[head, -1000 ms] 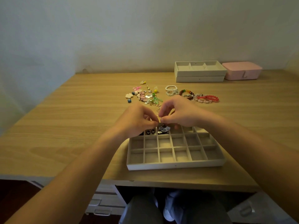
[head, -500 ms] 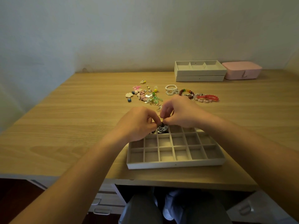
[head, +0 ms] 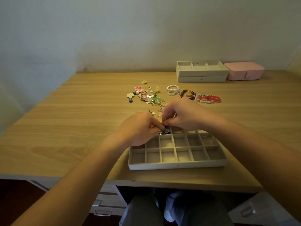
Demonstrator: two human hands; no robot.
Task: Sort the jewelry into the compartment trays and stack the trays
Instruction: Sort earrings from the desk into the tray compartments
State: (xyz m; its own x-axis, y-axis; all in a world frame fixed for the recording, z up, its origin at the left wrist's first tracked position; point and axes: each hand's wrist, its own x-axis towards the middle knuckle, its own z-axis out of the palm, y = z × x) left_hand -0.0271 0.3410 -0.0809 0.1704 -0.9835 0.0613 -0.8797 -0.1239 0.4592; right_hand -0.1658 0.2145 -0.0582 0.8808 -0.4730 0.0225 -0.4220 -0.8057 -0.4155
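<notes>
**A:** Your left hand [head: 138,128] had sunk a little since a second before. It had come down over the far left corner of the compartment tray [head: 177,165], which sat near the front edge of the table [head: 65,119]. It hid the two small black pieces that showed in that corner earlier.

**B:** Its grip was curled, with your thumb and forefinger pinching the dark-and-white piece [head: 164,131]. That piece lay in a compartment of the tray's far row, left of the middle, just where it had been.

**A:** Behind your knuckles, the loose earrings and charms [head: 146,95] lay scattered on the table as before.

**B:** Your right hand [head: 184,115] had hardly shifted. You kept its fingers curled and the tips gathered just above that same piece, close against your left fingertips. I could not tell whether that grip held anything; whatever sat between the tips was too small to see.

**A:** Further right, the bracelets [head: 210,99] had not moved. At the back, the stacked trays [head: 201,71] stood against the wall with the pink box [head: 244,70] just beside them, both unchanged.
</notes>
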